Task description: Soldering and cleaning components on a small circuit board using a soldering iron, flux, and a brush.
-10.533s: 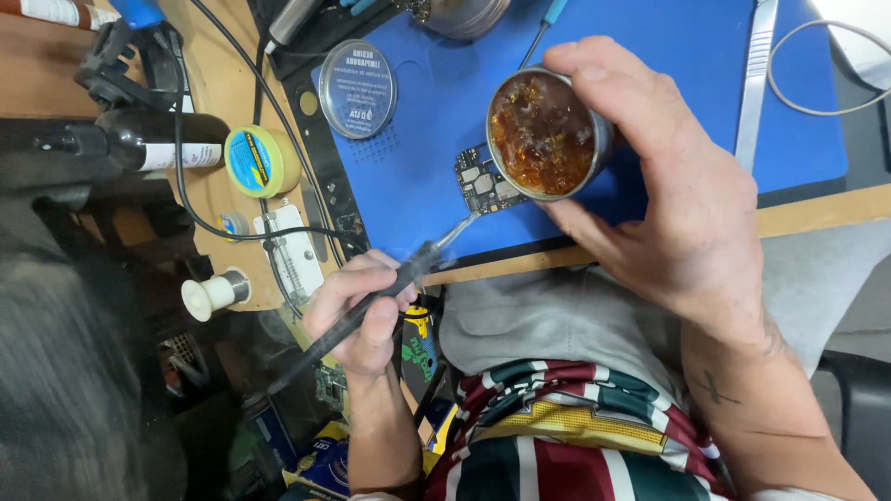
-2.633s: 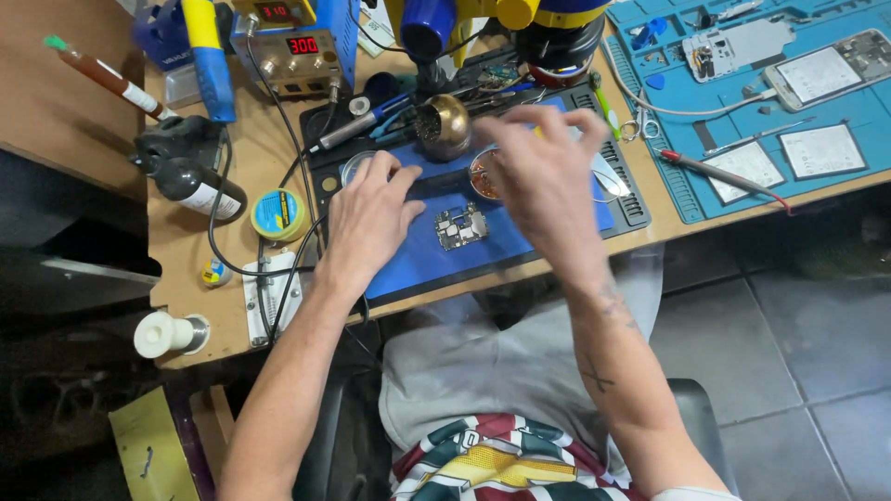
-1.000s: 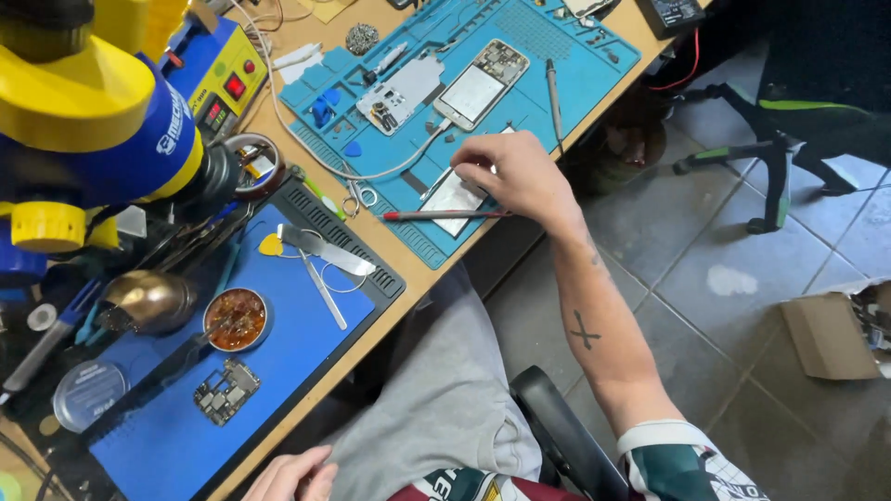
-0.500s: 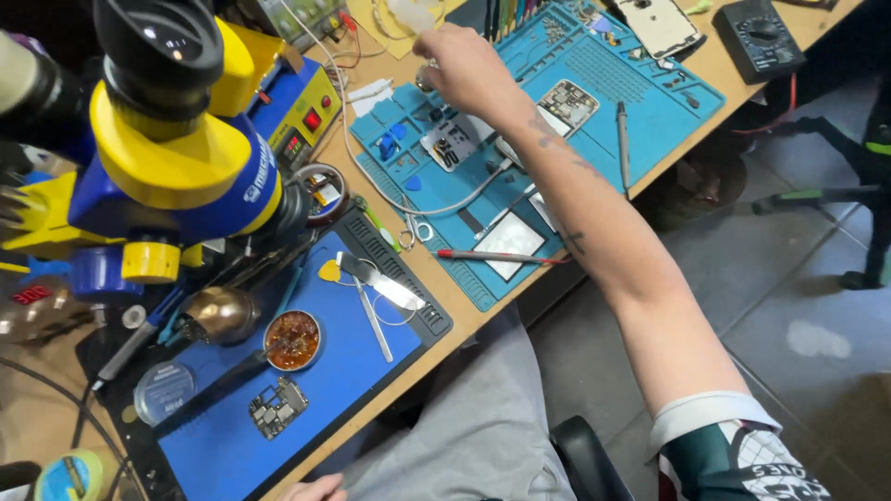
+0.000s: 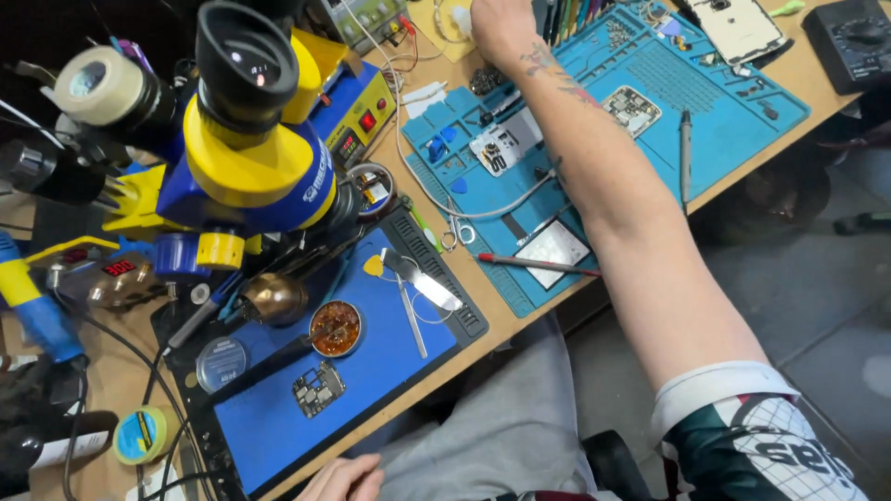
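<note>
**Right arm stretched to the far worktop, left hand low at the near edge**

The right hand (image 5: 497,23) reaches across the teal mat (image 5: 705,102) to the far side of the worktop (image 5: 483,320), at the top edge of the view. It lies over a yellowish sheet (image 5: 436,20) with a small white item at its fingers; the picture cuts the hand off, so I cannot tell whether its grip is closed on anything. The forearm crosses above a small phone board (image 5: 633,107) and a white module (image 5: 506,148) on the teal mat.

The left hand (image 5: 342,479) sits at the bottom of the view, just beside the near edge of the blue mat (image 5: 371,371). Its fingers look loosely curled and nothing shows in its grip, though only part of it is in view.

On the blue mat lie a circuit board (image 5: 318,388), a round tin of brown flux (image 5: 336,327), a flat lidded tin (image 5: 221,352), a brass ball (image 5: 274,297) and a metal spatula (image 5: 422,281). A red-handled tool (image 5: 536,264) lies across the near corner of the teal mat, beside a small pale screen (image 5: 554,250). A grey pen-like tool (image 5: 685,144) lies further right on that mat. A yellow and blue microscope (image 5: 246,139) stands over the left part of the worktop, a roll of tape (image 5: 93,83) behind it.
</note>
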